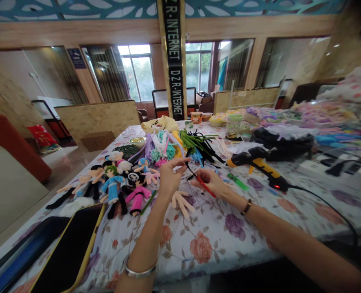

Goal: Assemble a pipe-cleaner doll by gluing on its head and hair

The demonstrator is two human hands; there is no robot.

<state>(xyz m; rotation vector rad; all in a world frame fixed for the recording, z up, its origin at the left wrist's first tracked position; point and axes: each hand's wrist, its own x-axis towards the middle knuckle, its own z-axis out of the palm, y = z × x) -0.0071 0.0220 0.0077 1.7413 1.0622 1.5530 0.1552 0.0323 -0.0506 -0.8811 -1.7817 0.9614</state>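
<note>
Above the flowered tablecloth (215, 254), my left hand (171, 176) pinches the upper end of a thin black strip (191, 167), which looks like a pipe cleaner. My right hand (212, 182) is closed around a slim red-handled tool (207, 188); its kind is not clear. The tool's front end meets the lower part of the strip. Below my hands lies a pale peach, finger-like bundle of pipe cleaners (182, 203). Left of my left hand is a cluster of small fuzzy dolls, among them a blue-robed one (111, 186) and a pink-robed one (137, 196).
A black and yellow glue gun (261, 165) with a lit red light stands at right, its cord trailing over the edge. Bundles of coloured pipe cleaners (163, 148) lie behind my hands. A yellow-cased phone (68, 250) is front left. A green object (238, 182) lies near the glue gun.
</note>
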